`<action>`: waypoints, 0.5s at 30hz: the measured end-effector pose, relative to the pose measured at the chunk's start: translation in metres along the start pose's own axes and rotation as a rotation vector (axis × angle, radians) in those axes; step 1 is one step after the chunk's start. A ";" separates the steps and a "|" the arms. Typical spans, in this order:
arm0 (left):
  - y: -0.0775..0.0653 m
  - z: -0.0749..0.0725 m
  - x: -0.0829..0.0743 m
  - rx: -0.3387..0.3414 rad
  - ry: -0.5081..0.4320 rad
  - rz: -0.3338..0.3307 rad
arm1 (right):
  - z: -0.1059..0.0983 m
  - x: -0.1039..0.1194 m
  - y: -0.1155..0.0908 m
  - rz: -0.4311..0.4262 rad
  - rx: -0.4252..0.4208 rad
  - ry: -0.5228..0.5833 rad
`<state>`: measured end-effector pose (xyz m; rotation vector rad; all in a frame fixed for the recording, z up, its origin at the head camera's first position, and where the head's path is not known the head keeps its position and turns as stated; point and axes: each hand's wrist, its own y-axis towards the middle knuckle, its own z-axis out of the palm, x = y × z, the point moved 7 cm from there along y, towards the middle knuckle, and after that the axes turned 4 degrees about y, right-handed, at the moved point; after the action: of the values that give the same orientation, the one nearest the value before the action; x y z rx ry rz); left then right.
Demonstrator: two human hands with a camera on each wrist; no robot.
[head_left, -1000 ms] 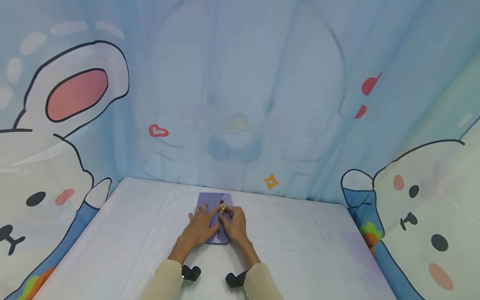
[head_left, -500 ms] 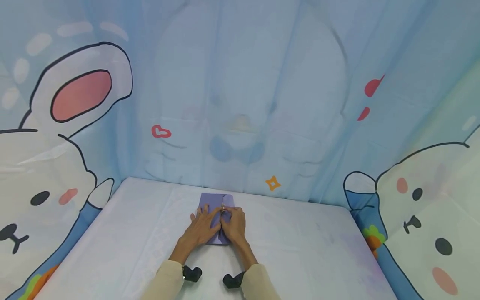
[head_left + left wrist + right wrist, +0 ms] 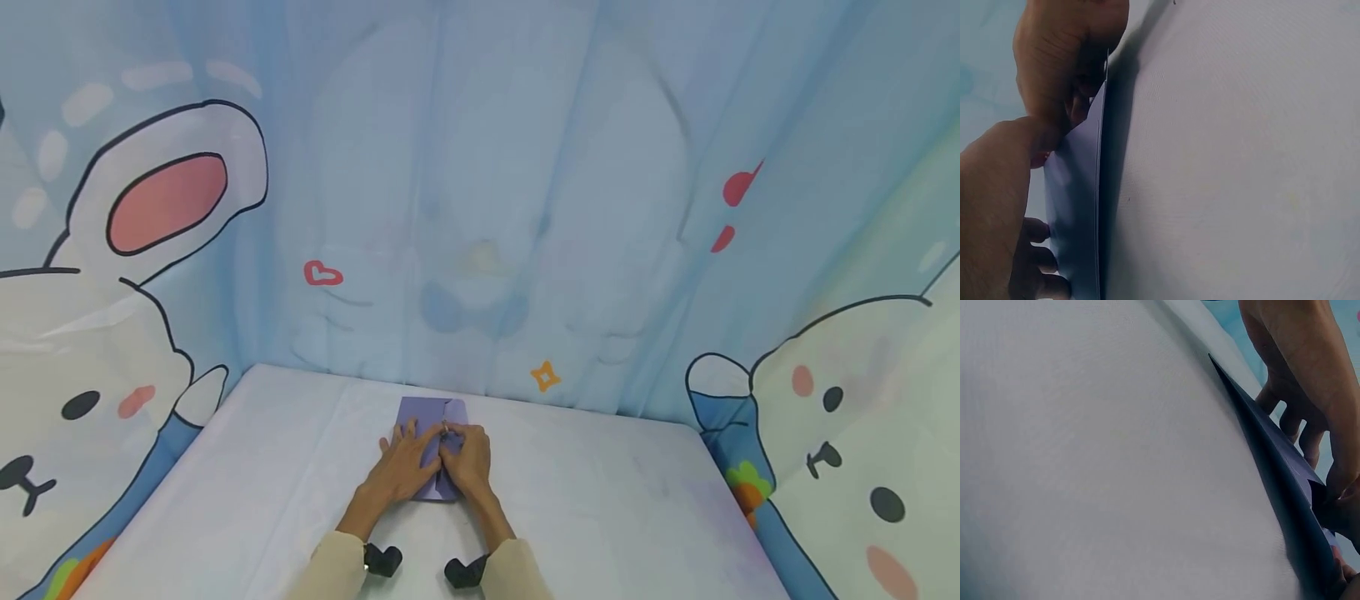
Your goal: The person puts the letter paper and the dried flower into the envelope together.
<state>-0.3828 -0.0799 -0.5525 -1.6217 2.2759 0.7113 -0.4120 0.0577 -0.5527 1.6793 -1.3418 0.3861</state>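
Observation:
A purple paper folder, like a gift envelope, lies upright before me on the white table, with a seam running down its front. My left hand rests on its left half, fingers spread, index finger and thumb reaching to the seam. My right hand is curled at the right half and pinches a small gold ornament at the seam, mostly hidden by fingers. A bit of red shows beside the fingertips in the left wrist view. The folder's edge stands slightly off the cloth in the right wrist view.
A white cloth covers the table. Behind it and at both sides hangs a blue curtain printed with cartoon rabbits. A black wrist mount sits at the left cuff, another black mount at the right.
The gold ornament with red, clearly visible between the fingers a second ago, is now turned down and mostly covered by them. Both hands stay at nearly the same spot; the head view shifts slightly.

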 end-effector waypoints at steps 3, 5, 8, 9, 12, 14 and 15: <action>0.001 0.004 0.004 -0.003 -0.002 0.000 | -0.003 -0.006 0.001 0.074 0.020 0.115; 0.003 0.009 0.010 -0.030 -0.005 0.007 | -0.007 -0.010 0.003 0.136 0.036 0.176; 0.005 0.018 0.020 -0.065 -0.001 0.010 | -0.018 -0.016 0.006 0.171 0.017 0.180; 0.005 0.020 0.022 -0.072 -0.002 0.008 | -0.023 -0.018 0.008 0.170 0.003 0.158; 0.004 0.017 0.024 -0.075 -0.004 0.002 | -0.040 -0.021 0.012 0.131 -0.027 0.073; 0.002 0.009 0.020 -0.064 -0.019 -0.007 | -0.051 -0.022 0.016 0.078 -0.029 0.005; 0.002 0.004 0.019 -0.063 -0.022 -0.011 | -0.056 -0.023 0.018 0.053 -0.020 -0.032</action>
<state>-0.3909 -0.0923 -0.5645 -1.6444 2.2485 0.8019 -0.4199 0.1161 -0.5316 1.6419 -1.4117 0.3766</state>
